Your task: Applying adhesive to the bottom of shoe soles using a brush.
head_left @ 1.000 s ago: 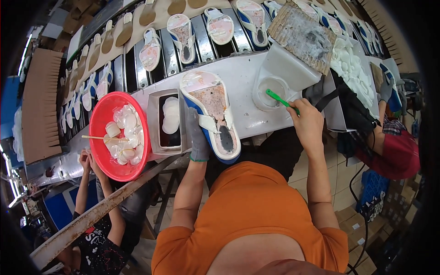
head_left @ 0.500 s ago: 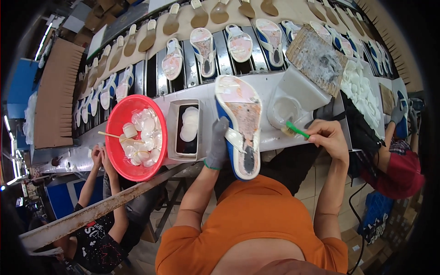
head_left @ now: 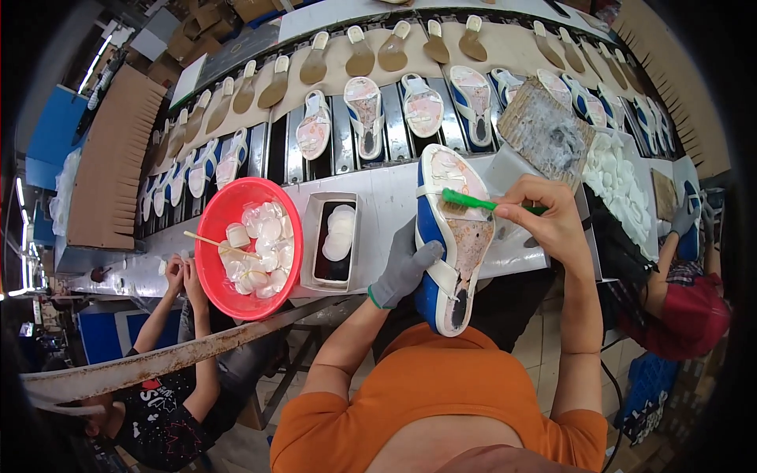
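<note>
In a grey glove, my left hand [head_left: 408, 266] grips a sandal [head_left: 468, 236] by its blue side, with the underside turned up. That sandal has white straps folded over a pinkish, speckled bottom and a dark patch at the heel. My bare right hand [head_left: 544, 214] pinches a green-handled brush [head_left: 471, 200]. Its bristles touch the sandal's bottom just below the upper strap. Behind my right hand, a white container [head_left: 512, 173] is partly covered by the hand and the sandal.
A red basin [head_left: 206, 272] of clear-white discs and a box [head_left: 353, 264] of white discs stand left. Sandals [head_left: 314, 130] and tan soles [head_left: 361, 54] line the conveyor ahead. A fluffy-coated board [head_left: 546, 130] lies right. Co-workers sit on both sides; a rusty bar [head_left: 181, 343] crosses lower left.
My right hand has brought the brush up from the white container onto the sandal's bottom. The sandal has shifted right and slightly down with my left hand. The view has tilted a little.
</note>
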